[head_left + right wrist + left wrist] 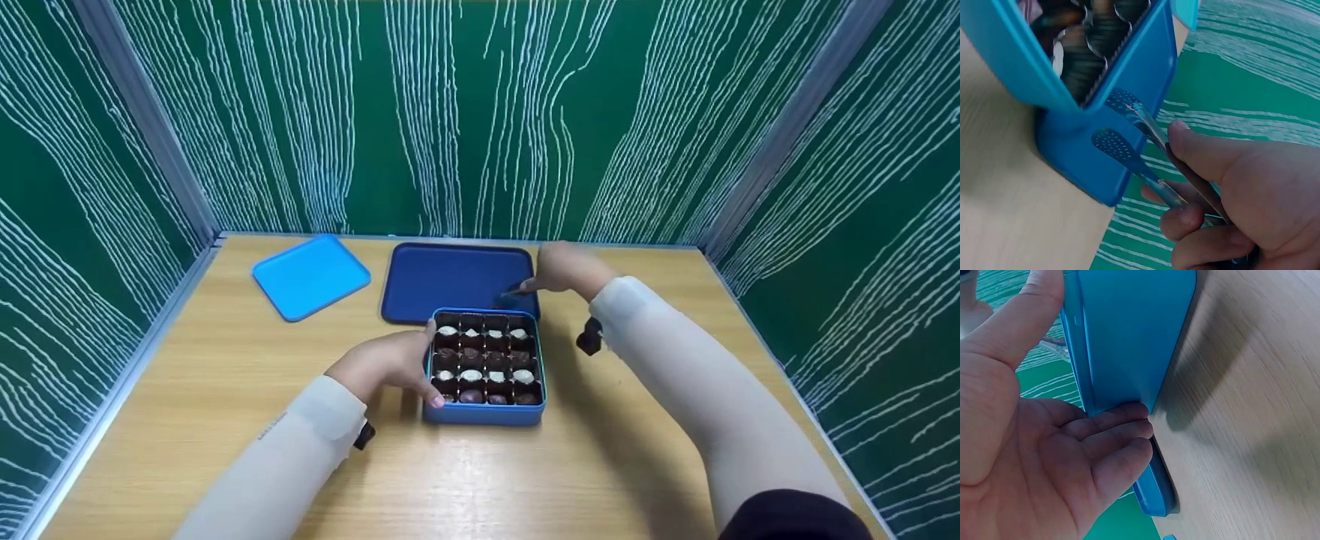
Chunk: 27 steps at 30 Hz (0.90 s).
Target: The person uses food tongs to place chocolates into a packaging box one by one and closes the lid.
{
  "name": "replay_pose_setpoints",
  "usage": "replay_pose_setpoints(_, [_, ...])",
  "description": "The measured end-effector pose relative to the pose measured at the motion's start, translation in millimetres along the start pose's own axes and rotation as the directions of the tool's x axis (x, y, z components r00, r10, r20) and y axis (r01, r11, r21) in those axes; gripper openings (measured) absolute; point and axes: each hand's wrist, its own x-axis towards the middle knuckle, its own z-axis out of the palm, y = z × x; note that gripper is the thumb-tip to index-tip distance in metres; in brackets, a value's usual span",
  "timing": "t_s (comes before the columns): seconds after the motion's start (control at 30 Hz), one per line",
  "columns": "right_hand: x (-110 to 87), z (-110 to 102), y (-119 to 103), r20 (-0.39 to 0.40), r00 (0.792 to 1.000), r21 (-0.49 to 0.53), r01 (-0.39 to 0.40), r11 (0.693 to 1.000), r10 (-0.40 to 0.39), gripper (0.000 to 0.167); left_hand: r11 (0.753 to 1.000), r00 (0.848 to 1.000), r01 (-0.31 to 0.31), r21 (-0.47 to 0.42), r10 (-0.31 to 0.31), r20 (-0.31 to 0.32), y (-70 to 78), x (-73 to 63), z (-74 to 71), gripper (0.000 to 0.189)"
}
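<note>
A blue square box stands on the table with rows of chocolates, pale and dark, in a dark divided insert. My left hand grips the box's left side, thumb at the front corner, fingers toward the back. In the left wrist view, the fingers of that hand curl at the edge of the box wall. My right hand holds metal tongs with perforated tips, spread apart. The tongs are over the dark blue tray, just behind the box, with nothing between their tips.
A light blue tray-like lid lies at the back left of the wooden table. Green walls with white wavy lines enclose the table at the back and sides. The box's back edge overlaps the dark blue tray in the head view.
</note>
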Motion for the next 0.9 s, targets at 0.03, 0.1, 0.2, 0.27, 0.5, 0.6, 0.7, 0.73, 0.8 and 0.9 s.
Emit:
replay_pose_setpoints(0.03, [1.2, 1.9, -3.6, 0.000, 1.000, -0.002, 0.003, 1.000, -0.003, 0.043, 1.000, 1.000, -0.001, -0.002, 0.001, -0.001, 0.1, -0.3, 0.2, 0.158])
replay_pose_setpoints(0.1, [2.9, 4.7, -9.7, -0.004, 1.000, -0.003, 0.006, 1.000, -0.006, 0.041, 1.000, 1.000, -0.004, -0.002, 0.004, -0.002, 0.1, -0.5, 0.6, 0.158])
replay_pose_setpoints(0.2, [3.8, 5.2, -16.3, -0.013, 1.000, -0.007, 0.000, 1.000, 0.000, 0.044, 1.000, 1.000, -0.010, -0.004, 0.010, -0.003, -0.1, -0.5, 1.1, 0.158])
replay_pose_setpoints(0.27, [3.8, 3.9, -19.6, -0.012, 1.000, -0.012, -0.002, 1.000, 0.002, 0.046, 1.000, 1.000, -0.009, -0.005, 0.009, -0.004, -0.6, -0.3, 1.3, 0.159])
replay_pose_setpoints(0.5, [6.8, 5.7, -23.6, -0.010, 1.000, -0.019, 0.020, 1.000, -0.020, 0.044, 1.000, 1.000, 0.011, 0.003, -0.011, -0.004, -3.5, 1.0, -0.1, 0.159])
replay_pose_setpoints(0.6, [9.0, 9.0, -20.8, -0.036, 0.999, -0.036, 0.031, 0.999, -0.033, 0.044, 1.000, 1.000, 0.001, -0.001, -0.001, -0.004, -4.3, 1.7, -0.6, 0.159])
replay_pose_setpoints(0.7, [9.8, 9.9, -15.4, -0.062, 0.998, -0.049, 0.029, 0.998, -0.032, 0.040, 1.000, 1.000, -0.014, -0.004, 0.014, -0.005, -4.4, 2.5, -0.1, 0.159])
replay_pose_setpoints(0.73, [9.6, 9.1, -13.6, -0.067, 0.997, -0.046, 0.025, 0.999, -0.028, 0.038, 1.000, 1.000, -0.017, -0.005, 0.017, -0.006, -4.4, 2.6, 0.2, 0.159])
replay_pose_setpoints(0.8, [9.3, 6.5, -10.3, -0.071, 0.997, -0.026, 0.015, 1.000, -0.016, 0.036, 1.000, 1.000, -0.022, -0.005, 0.022, -0.007, -4.5, 2.8, 0.9, 0.159])
replay_pose_setpoints(0.9, [8.7, 1.6, -6.5, -0.076, 0.997, -0.001, 0.009, 1.000, -0.009, 0.035, 1.000, 1.000, -0.024, -0.007, 0.024, -0.009, -4.7, 2.4, 0.4, 0.159])
